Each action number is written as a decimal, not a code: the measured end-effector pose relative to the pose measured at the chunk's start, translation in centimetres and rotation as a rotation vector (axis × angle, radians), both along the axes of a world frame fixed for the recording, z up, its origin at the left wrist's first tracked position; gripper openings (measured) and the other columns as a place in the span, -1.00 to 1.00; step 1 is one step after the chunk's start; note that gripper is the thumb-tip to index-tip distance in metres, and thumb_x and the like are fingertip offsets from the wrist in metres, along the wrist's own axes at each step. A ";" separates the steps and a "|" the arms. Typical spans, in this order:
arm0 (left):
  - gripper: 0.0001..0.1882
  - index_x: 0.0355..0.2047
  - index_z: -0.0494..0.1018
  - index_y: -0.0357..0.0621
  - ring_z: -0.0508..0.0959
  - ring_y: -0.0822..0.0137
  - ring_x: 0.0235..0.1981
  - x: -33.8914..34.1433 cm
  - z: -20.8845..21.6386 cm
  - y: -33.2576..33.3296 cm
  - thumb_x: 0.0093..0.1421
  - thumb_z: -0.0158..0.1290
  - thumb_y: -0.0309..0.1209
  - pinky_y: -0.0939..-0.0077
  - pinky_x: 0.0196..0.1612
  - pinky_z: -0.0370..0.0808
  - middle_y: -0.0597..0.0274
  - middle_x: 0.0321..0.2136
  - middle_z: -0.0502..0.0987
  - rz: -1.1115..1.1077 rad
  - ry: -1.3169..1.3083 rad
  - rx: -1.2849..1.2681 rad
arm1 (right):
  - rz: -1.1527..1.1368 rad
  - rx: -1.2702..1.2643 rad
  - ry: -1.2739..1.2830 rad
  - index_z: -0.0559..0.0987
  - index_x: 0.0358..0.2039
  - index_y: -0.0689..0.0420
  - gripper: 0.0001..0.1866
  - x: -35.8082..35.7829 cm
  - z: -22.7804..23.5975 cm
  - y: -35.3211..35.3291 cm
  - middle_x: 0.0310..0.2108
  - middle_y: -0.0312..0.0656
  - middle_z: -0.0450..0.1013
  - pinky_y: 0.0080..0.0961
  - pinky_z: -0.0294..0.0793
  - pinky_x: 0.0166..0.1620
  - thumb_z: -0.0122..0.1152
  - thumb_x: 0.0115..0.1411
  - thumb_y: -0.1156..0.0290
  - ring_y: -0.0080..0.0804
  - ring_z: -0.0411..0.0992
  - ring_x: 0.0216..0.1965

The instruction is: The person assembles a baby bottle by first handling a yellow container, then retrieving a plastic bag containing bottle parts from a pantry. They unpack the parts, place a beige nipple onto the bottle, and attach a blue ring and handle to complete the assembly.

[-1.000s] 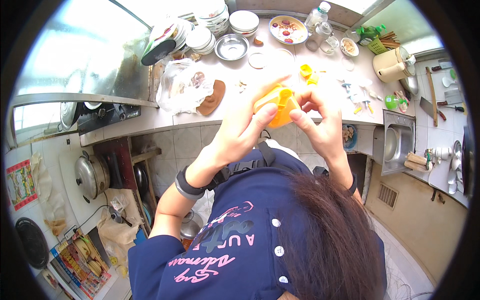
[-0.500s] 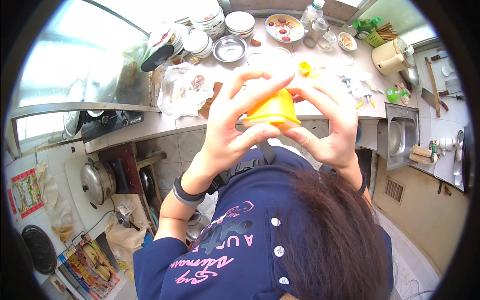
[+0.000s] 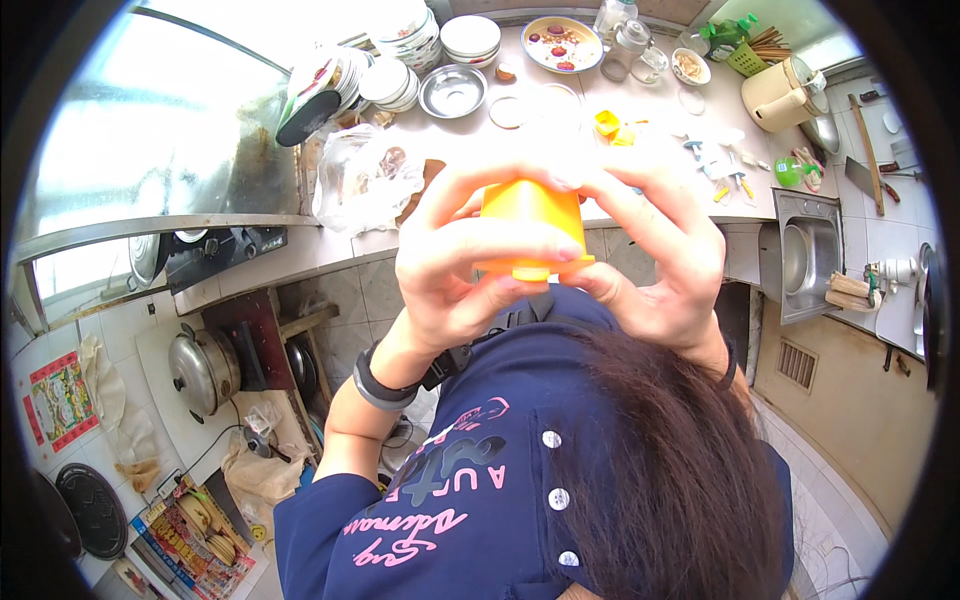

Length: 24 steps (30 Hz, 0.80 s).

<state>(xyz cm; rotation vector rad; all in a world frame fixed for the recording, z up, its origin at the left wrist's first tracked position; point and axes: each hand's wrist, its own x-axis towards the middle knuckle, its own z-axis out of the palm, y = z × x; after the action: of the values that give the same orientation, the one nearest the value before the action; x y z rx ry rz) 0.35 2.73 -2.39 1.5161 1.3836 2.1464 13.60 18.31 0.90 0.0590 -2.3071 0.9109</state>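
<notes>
A yellow-orange plastic piece (image 3: 532, 212), shaped like a small cup with a wide flat rim and a tab at its lower side, is held up in front of my chest. My left hand (image 3: 445, 262) is closed on it, with one finger across its side, another reaching over its top and the thumb at the tab below. On the other side, my right hand (image 3: 665, 260) grips it by the fingertips, its thumb near the rim. Both palms stand off from it. Glare washes out part of the fingers, and the piece's inside is hidden.
Beyond my hands, the counter holds small yellow pieces (image 3: 608, 124), a steel bowl (image 3: 453, 92), a plastic bag (image 3: 365, 180), stacked bowls (image 3: 470, 38), a patterned plate (image 3: 562, 44) and several orange-handled tools (image 3: 735, 186). A sink (image 3: 808, 255) is at right, a gas stove (image 3: 225, 247) at left.
My left hand has shifted its grip, and one finger now lies across the piece's side. The piece has turned slightly, moving a little left, with its tab facing me more.
</notes>
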 end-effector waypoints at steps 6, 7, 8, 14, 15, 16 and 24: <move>-0.76 -0.14 0.69 -0.11 0.62 0.21 -0.02 -0.9 0.9 -0.4 0.16 0.29 -0.42 0.29 0.04 0.54 0.10 -0.10 0.67 -0.042 0.103 -0.164 | -0.023 -0.076 -0.042 0.64 -0.01 0.30 -0.41 -0.4 -0.5 0.1 -0.08 -0.01 0.60 -0.31 0.48 0.09 0.56 0.02 0.20 -0.08 0.56 0.00; -0.74 -0.13 0.70 -0.05 0.62 0.17 0.01 -1.5 1.2 -0.4 0.14 0.30 -0.43 0.29 0.01 0.59 0.04 0.05 0.57 -0.006 0.291 -0.156 | 0.019 -0.143 -0.029 0.60 0.05 0.28 -0.38 -0.5 -0.5 0.1 -0.03 -0.02 0.58 -0.32 0.49 0.10 0.55 0.00 0.26 -0.11 0.56 0.03; -0.73 -0.13 0.70 -0.02 0.61 0.15 0.03 -1.4 1.4 -0.3 0.13 0.31 -0.42 0.27 0.01 0.60 0.02 0.10 0.51 -0.022 0.289 -0.161 | 0.056 -0.226 -0.013 0.57 0.10 0.27 -0.34 -0.6 -0.5 0.0 0.01 -0.02 0.57 -0.32 0.49 0.12 0.55 -0.03 0.31 -0.15 0.55 0.05; -0.73 -0.15 0.73 0.07 0.53 0.10 0.13 -1.8 2.6 -0.6 0.09 0.34 -0.37 0.20 0.07 0.62 -0.01 0.22 0.32 -0.030 0.237 -0.277 | 0.233 -0.512 -0.001 0.40 0.29 0.27 -0.09 -0.4 0.2 -0.6 0.19 -0.02 0.50 -0.32 0.44 0.22 0.60 -0.09 0.36 -0.21 0.48 0.22; -0.73 -0.15 0.73 0.07 0.52 0.11 0.12 -1.9 2.7 -0.6 0.09 0.34 -0.33 0.20 0.08 0.60 0.00 0.20 0.33 -0.038 0.238 -0.246 | 0.262 -0.562 0.009 0.39 0.29 0.27 -0.05 -0.4 0.4 -0.6 0.20 -0.02 0.49 -0.32 0.44 0.22 0.65 -0.11 0.32 -0.21 0.49 0.21; -0.72 -0.15 0.74 0.07 0.52 0.11 0.11 -2.0 2.8 -0.6 0.09 0.34 -0.30 0.20 0.09 0.59 0.01 0.19 0.35 -0.045 0.248 -0.246 | 0.216 -0.522 0.020 0.39 0.29 0.27 -0.01 -0.4 0.5 -0.8 0.20 -0.01 0.49 -0.33 0.44 0.22 0.69 -0.14 0.28 -0.21 0.50 0.20; -0.71 -0.19 0.74 0.15 0.46 0.12 0.06 -0.9 2.0 0.1 0.18 0.25 -0.04 0.21 0.09 0.51 0.11 0.00 0.36 -0.021 0.313 -0.059 | 0.157 -0.149 0.045 0.52 0.13 0.41 0.08 -1.1 1.5 0.0 0.04 0.02 0.58 -0.34 0.56 0.10 0.76 -0.33 -0.02 -0.19 0.56 0.09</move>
<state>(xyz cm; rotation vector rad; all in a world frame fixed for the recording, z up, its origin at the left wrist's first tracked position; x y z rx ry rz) -0.52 2.81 -0.36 1.8952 1.4986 1.8965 12.51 18.28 2.38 0.1971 -2.2101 1.1471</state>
